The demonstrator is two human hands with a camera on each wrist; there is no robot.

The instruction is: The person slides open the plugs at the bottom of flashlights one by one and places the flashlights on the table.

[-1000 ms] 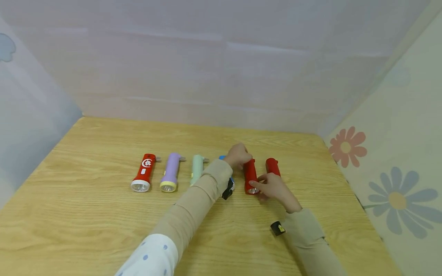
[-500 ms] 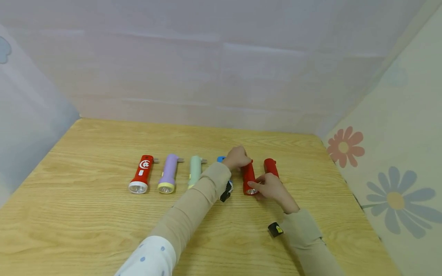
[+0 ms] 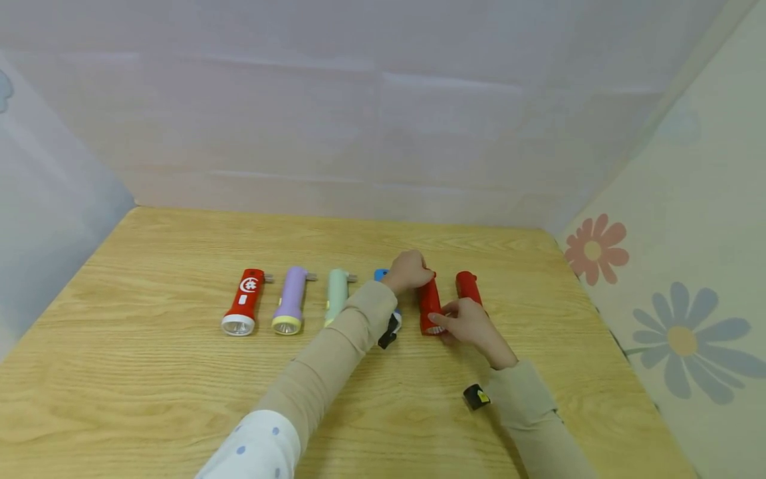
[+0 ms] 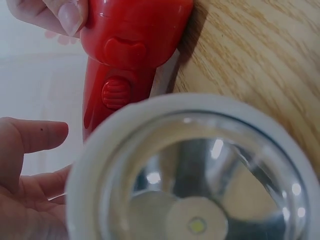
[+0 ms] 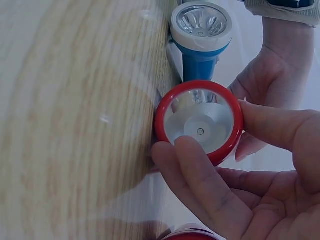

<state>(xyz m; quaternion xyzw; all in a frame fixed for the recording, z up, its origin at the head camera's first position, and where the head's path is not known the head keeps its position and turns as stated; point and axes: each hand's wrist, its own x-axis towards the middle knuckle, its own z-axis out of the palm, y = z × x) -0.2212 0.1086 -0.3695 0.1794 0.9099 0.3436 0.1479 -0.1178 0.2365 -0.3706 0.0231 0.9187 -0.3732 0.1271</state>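
Note:
A red flashlight point(image 3: 429, 305) lies on the table, lens end toward me. My right hand point(image 3: 469, 322) holds its lamp end; in the right wrist view the thumb and fingertips surround the red rim point(image 5: 165, 115). At the tail end is my left hand point(image 3: 408, 271), reaching over from the left. In the left wrist view its thumb point(image 4: 45, 136) is straight and a gap separates the tip from the red body, while its other fingers are partly hidden behind a white lamp head. That head belongs to the blue-and-white flashlight point(image 5: 200, 55) beside it, mostly covered by my left arm in the head view.
Left of the hands lie a green flashlight point(image 3: 337, 293), a purple one point(image 3: 292, 299) and a red one with a white rim point(image 3: 244, 299). Another red flashlight point(image 3: 467, 286) lies just right. The wooden table point(image 3: 149, 372) meets a pale backdrop point(image 3: 299, 133) and a flowered side panel point(image 3: 688, 233).
The head view has shifted slightly, so the row appears a little further left. Both hands stay at the same red flashlight, with little visible motion.

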